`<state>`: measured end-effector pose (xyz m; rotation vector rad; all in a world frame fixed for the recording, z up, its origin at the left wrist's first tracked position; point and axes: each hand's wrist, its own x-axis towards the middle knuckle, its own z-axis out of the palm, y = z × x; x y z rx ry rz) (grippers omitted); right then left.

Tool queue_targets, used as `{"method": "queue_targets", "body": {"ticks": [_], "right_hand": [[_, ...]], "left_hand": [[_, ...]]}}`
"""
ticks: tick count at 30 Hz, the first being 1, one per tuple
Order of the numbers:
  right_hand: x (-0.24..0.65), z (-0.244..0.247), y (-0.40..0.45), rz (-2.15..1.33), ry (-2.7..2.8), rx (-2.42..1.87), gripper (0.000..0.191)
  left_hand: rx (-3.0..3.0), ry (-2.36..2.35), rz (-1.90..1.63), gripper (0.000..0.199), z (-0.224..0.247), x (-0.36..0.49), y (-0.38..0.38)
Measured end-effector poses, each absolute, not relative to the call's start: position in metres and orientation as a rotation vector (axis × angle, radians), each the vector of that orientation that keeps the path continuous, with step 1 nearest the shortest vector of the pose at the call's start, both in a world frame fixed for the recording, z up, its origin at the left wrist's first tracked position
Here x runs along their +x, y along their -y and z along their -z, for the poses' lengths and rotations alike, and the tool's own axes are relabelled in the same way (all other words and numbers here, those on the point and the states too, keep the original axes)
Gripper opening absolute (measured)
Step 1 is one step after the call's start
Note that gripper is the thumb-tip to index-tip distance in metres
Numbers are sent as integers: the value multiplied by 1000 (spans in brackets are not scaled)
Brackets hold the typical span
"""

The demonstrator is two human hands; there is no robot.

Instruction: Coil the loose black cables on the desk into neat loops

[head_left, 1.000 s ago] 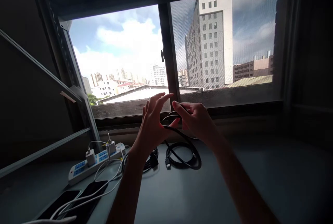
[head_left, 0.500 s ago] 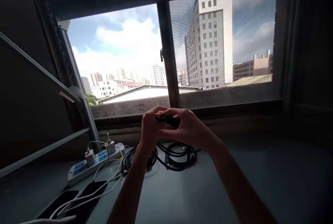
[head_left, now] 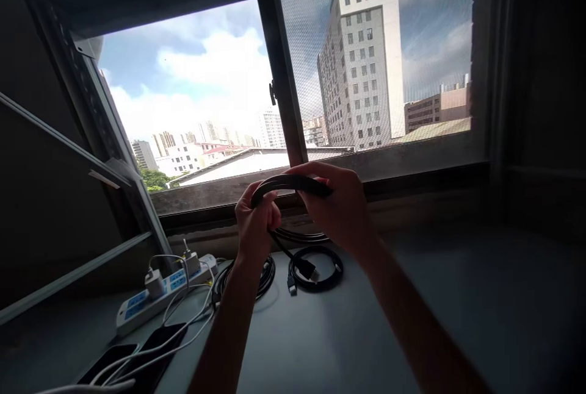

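A coiled black cable (head_left: 288,182) is held up between both hands in front of the window. My left hand (head_left: 257,217) is closed round the coil's left side. The right side of the loop is gripped by my right hand (head_left: 341,199), fingers over the top and thumb below. From the coil hangs a cable end with a black plug (head_left: 306,268), its metal tip toward the table. Beneath it, another black cable coil (head_left: 336,278) with a small USB-like plug (head_left: 292,286) lies on the table. A further black coil (head_left: 270,278) lies partly behind my left wrist.
A white power strip (head_left: 132,315) with blue sockets and two white chargers sits at the left of the grey table (head_left: 293,345). White cables (head_left: 155,348) cross two dark flat devices at lower left. A window frame (head_left: 284,71) stands behind.
The hands have moved apart, opening the held coil to view, and a plug now hangs from it. The camera view has shifted and tilted slightly.
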<state>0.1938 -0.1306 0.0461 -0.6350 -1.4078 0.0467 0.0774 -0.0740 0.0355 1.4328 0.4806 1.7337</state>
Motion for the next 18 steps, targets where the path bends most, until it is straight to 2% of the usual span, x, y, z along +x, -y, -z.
{"method": "queue_targets", "body": {"ticks": [3, 8, 13, 18], "right_hand": [[192, -49, 142, -140, 1346, -577, 26], [187, -52, 161, -183, 1280, -529, 26], [195, -50, 142, -219, 1264, -569, 19], [200, -42, 121, -162, 1431, -959, 24]], "left_hand": [[1366, -470, -1585, 20, -32, 85, 76], [1195, -370, -1518, 49, -34, 94, 90], [1059, -300, -1643, 54, -42, 89, 104], [957, -264, -1815, 53, -45, 82, 104]]}}
